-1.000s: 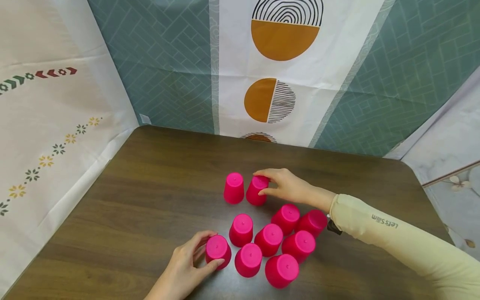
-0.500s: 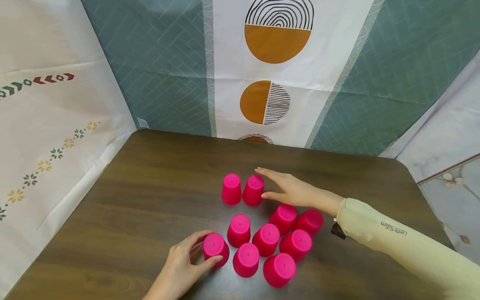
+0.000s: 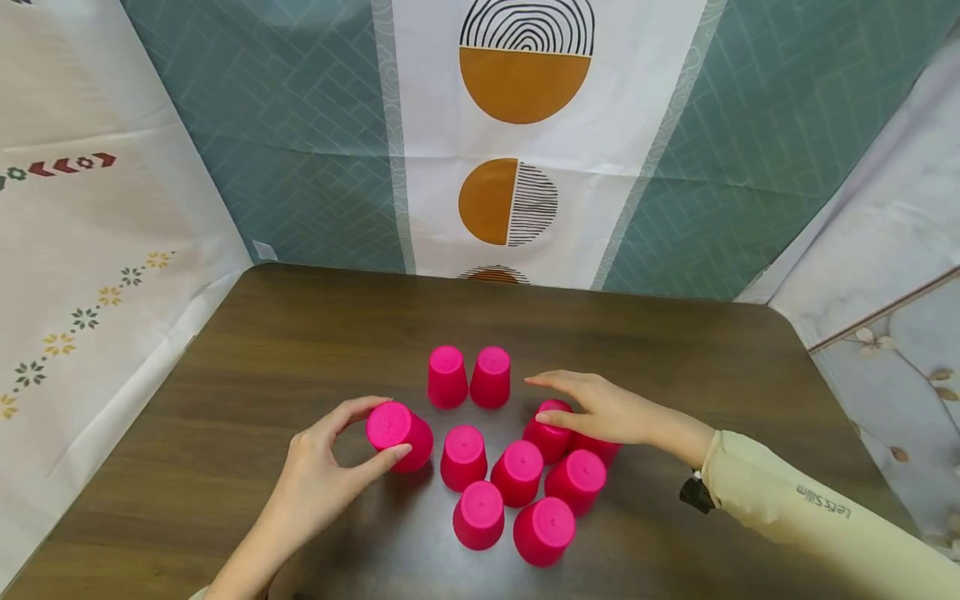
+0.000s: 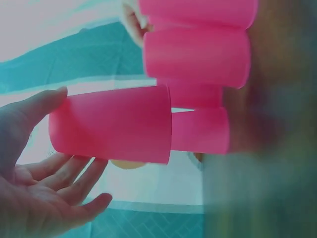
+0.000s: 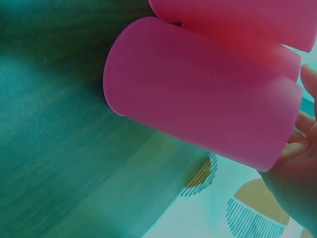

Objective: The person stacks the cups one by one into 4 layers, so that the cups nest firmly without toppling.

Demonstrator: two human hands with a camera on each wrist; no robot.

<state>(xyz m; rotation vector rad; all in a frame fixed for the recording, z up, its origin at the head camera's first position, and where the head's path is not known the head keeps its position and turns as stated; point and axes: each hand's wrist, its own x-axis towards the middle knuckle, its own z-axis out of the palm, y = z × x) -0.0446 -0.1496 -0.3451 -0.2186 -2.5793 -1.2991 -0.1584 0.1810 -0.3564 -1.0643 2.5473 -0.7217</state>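
My left hand (image 3: 327,454) pinches an upside-down pink plastic cup (image 3: 401,437) between thumb and fingers. In the left wrist view this cup (image 4: 111,126) is clear of the table. My right hand (image 3: 603,408) reaches over the right-hand cups with fingers extended; its thumb overlaps the top of one pink cup (image 3: 548,439) in the head view. In the right wrist view a large cup (image 5: 198,94) hides part of that hand. Two upside-down cups stand side by side at the back, a left one (image 3: 447,379) and a right one (image 3: 490,379).
Several more upside-down pink cups stand close together in front, among them a front cup (image 3: 545,532) and a left one (image 3: 463,458). The brown wooden table (image 3: 337,325) ends at a patterned cloth backdrop (image 3: 315,167). White cloth (image 3: 90,233) hangs at the left.
My right hand has let go of the right back cup and moved toward the near right cups. My left hand has lifted its cup and carried it away from me, toward the back pair.
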